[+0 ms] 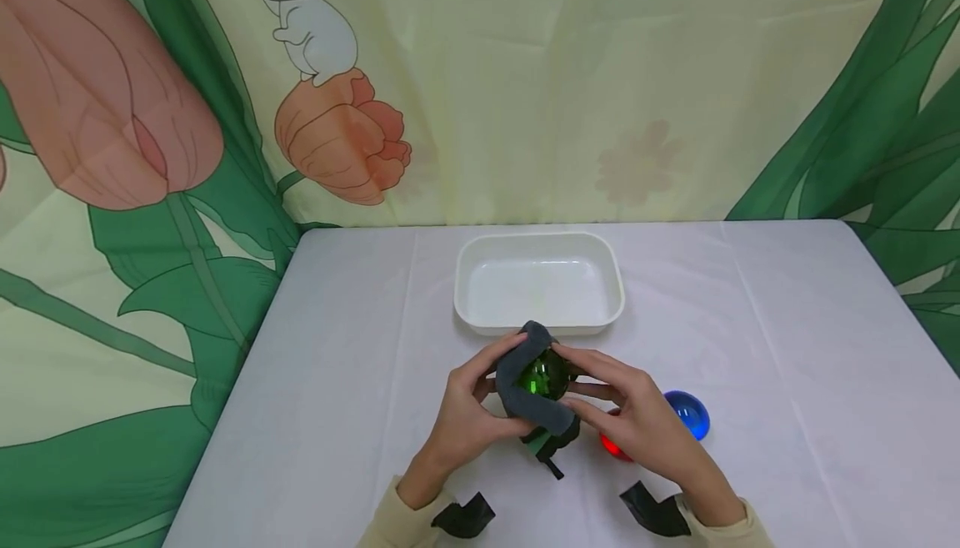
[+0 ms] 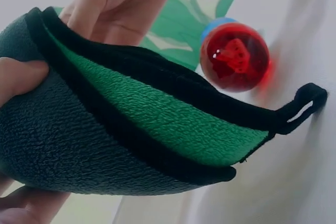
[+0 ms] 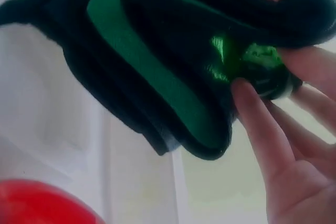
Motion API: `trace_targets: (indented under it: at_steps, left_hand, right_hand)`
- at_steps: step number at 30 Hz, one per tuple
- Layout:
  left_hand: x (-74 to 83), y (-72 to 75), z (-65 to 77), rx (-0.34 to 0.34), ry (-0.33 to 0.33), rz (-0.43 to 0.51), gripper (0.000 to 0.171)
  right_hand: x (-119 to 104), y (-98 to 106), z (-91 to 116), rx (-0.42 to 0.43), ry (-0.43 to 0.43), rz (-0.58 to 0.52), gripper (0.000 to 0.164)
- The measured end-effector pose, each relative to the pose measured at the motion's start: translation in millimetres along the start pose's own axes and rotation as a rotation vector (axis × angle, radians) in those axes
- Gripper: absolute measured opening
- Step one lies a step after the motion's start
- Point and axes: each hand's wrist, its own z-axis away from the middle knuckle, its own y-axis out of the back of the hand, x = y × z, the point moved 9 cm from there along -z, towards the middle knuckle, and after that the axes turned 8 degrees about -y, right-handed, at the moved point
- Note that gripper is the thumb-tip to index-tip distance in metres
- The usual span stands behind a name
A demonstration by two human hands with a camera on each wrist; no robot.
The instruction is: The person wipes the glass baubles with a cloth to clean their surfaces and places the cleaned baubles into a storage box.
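Right, L hand (image 1: 467, 421) pinches a dk grey cloth (image 1: 513, 381), thumb one side & fingers other; R hand (image 1: 636, 410) has its fingers bent round a see-through green ball (image 1: 547, 376), fingertips on it, ball sitting in the cloth's fold. Cloth is up btwn both hands, approx midway btwn L & R edges of the table (image 1: 360, 323), on the near side of the tray; can't tell if it touches the tabletop. Cloth has blk trim, green lining & a blk loop (image 1: 554, 469) at one end. Red ball (image 2: 234, 56) lies under R hand, partly hidden in head view; blue ball (image 1: 687, 414) is near it, twd the R edge. White tray (image 1: 538, 285) sits close to table's far edge, abt mid-way along. Flower-print curtain (image 1: 510, 72) hangs behind.
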Motion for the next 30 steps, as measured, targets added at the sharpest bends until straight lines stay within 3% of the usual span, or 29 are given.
trace_targets:
  at_steps: [8,15,23,30]
  left_hand:
    - [0.2,-0.1,-1.4,0.025,-0.037,-0.034,0.081]
    - [0.7,-0.6,-0.9,0.042,-0.038,-0.026,0.081]
    - [0.4,-2.2,3.5,0.027,0.029,-0.018,0.080]
    - [0.1,-1.3,4.7,0.023,0.010,-0.038,0.079]
  right_hand:
    - [-4.2,5.3,-0.3,0.035,0.024,0.078,0.070]
    - [-9.1,5.2,1.3,0.037,0.094,0.153,0.064]
    - [-2.8,3.4,1.9,0.041,0.134,0.137,0.060]
    - [-4.6,3.1,2.1,0.040,0.123,0.132,0.059]
